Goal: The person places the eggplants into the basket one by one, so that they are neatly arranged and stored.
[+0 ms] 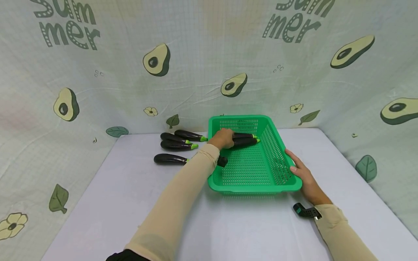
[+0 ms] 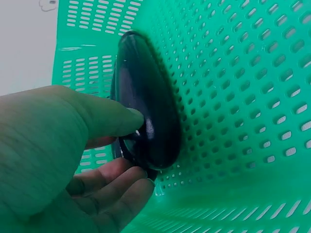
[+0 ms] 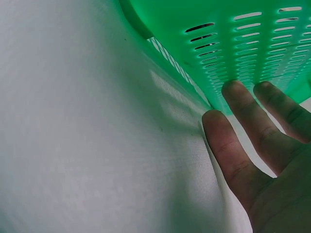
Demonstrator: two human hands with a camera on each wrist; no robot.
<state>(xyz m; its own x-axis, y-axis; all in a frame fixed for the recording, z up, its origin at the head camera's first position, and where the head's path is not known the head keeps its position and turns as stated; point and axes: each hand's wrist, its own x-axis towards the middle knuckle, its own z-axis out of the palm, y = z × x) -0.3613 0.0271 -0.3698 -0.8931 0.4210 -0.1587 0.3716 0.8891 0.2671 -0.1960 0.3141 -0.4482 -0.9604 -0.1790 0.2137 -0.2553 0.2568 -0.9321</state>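
In the head view my left hand (image 1: 223,138) reaches into a green plastic basket (image 1: 254,189). My thumb and fingers pinch the thick end of a dark eggplant (image 2: 146,97), as the left wrist view shows. A second eggplant (image 1: 243,135) lies right behind it, partly hidden by the hand, and both green stem ends point right. At the basket's right side is my right hand (image 1: 307,180), its thumb at the rim. Its straight fingers (image 3: 233,145) touch the slotted outer wall from below in the right wrist view.
Left of the basket, several eggplants (image 1: 176,145) lie on the white table (image 1: 130,203); one eggplant (image 1: 169,159) lies nearer, partly behind my left sleeve. An avocado-print cloth (image 1: 196,54) hangs behind the table. A black strap device (image 1: 307,211) is on my right wrist.
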